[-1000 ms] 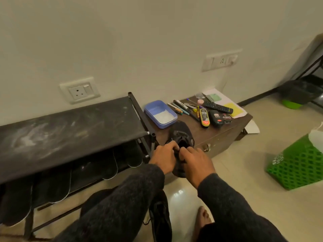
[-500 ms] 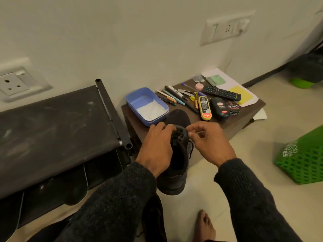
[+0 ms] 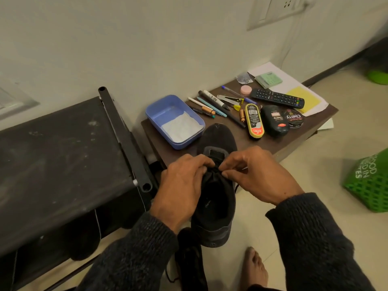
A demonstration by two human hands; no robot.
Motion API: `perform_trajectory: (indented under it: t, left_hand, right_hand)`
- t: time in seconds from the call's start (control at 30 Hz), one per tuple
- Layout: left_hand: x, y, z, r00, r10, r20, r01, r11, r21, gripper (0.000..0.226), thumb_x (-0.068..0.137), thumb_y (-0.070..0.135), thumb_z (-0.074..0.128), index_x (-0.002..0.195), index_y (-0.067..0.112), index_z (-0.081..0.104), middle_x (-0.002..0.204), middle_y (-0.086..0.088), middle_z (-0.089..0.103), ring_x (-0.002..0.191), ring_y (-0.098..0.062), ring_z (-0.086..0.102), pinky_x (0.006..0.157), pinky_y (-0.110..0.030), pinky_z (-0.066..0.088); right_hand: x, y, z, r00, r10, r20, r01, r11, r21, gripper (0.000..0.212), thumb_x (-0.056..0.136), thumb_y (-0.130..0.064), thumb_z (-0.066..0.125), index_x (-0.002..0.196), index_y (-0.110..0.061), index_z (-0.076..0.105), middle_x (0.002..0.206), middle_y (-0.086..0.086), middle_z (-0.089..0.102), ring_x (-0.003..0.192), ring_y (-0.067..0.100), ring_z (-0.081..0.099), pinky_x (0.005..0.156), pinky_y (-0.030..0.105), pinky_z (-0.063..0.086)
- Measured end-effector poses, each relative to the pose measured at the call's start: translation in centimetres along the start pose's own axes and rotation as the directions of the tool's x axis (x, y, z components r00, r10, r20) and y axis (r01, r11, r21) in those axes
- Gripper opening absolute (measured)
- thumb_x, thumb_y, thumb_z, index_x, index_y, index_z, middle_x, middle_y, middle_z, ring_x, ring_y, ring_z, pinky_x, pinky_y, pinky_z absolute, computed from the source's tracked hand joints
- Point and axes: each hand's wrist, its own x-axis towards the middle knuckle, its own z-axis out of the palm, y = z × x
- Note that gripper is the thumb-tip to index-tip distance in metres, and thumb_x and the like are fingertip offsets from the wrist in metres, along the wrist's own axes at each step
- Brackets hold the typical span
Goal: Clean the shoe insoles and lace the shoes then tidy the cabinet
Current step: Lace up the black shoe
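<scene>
shoe (image 3: 216, 198): black, matte, low-cut, toe resting on the near edge of the brown worktop (image 3: 270, 141), heel hanging out over the floor | left hand (image 3: 180, 190): grip pinched at the tongue top | right hand (image 3: 256, 175): grip pinching the black lace | second black shoe (image 3: 191, 261): floor, below.

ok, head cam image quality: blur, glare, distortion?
Head view: wide-angle bending at the edges, wall socket skewed; green basket soft; black shoe interior too dark for lace detail; both hands reasonably sharp; mild sheen on floor tiles.
</scene>
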Motion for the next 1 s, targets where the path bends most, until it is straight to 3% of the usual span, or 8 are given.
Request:
perform_trajectory:
  t: [0.2, 0.4, 0.47, 0.63, 1.0]
  left_hand:
    - [0.1, 0.3, -0.4, 0.989, 0.108, 0.097, -0.115, 0.991, 0.065, 0.019, 0.103, 0.028, 0.054, 0.115, 0.031, 0.069, 0.108, 0.009, 0.062, 0.098, -0.009, 0.059, 0.092, -0.033, 0.053]
    - [0.2, 0.7, -0.6, 0.989, 0.063, 0.136, -0.079, 0.991, 0.111, 0.018, 0.103, 0.031, 0.055, 0.116, 0.032, 0.067, 0.108, 0.010, 0.057, 0.101, -0.008, 0.055, 0.093, -0.031, 0.049]
    - [0.6, 0.8, -0.7, 0.988, 0.038, 0.150, -0.055, 0.993, 0.109, 0.016, 0.103, 0.031, 0.055, 0.115, 0.033, 0.066, 0.109, 0.010, 0.056, 0.101, -0.008, 0.054, 0.094, -0.033, 0.049]
    - [1.4, 0.2, -1.1, 0.977, 0.005, 0.211, -0.020, 0.998, 0.067, 0.013, 0.102, 0.030, 0.057, 0.112, 0.035, 0.065, 0.108, 0.012, 0.055, 0.101, -0.006, 0.051, 0.095, -0.032, 0.048]
    - [0.2, 0.6, 1.6, 1.000, 0.007, 0.003, -0.007, 0.998, -0.064, 0.011, 0.107, 0.024, 0.044, 0.103, 0.028, 0.054, 0.100, 0.011, 0.055, 0.090, -0.005, 0.053, 0.079, -0.026, 0.047]
  right_hand:
    - [-0.1, -0.2, 0.5, 0.996, -0.083, 0.032, 0.087, 0.988, -0.126, 0.015, 0.092, -0.023, 0.071, 0.101, -0.034, 0.076, 0.104, -0.015, 0.068, 0.093, 0.003, 0.063, 0.082, 0.024, 0.056]
    - [0.2, -0.7, 1.2, 0.993, -0.112, 0.047, 0.119, 0.968, -0.220, 0.008, 0.093, -0.023, 0.066, 0.097, -0.028, 0.070, 0.102, -0.006, 0.055, 0.091, 0.012, 0.056, 0.078, 0.033, 0.054]
    - [0.3, -1.0, 1.4, 0.993, -0.096, 0.073, 0.112, 0.963, -0.243, 0.003, 0.096, -0.022, 0.059, 0.097, -0.024, 0.061, 0.102, -0.004, 0.048, 0.091, 0.013, 0.051, 0.076, 0.029, 0.048]
    - [-0.2, -0.9, 0.9, 0.993, -0.085, 0.080, 0.099, 0.978, -0.184, 0.008, 0.098, -0.017, 0.050, 0.095, -0.025, 0.049, 0.099, -0.007, 0.045, 0.088, 0.010, 0.047, 0.077, 0.031, 0.045]
    - [-0.5, 0.4, 0.3, 0.996, -0.088, 0.016, 0.089, 0.991, -0.102, 0.014, 0.098, -0.017, 0.050, 0.094, -0.030, 0.048, 0.098, -0.009, 0.050, 0.091, 0.006, 0.048, 0.077, 0.027, 0.044]
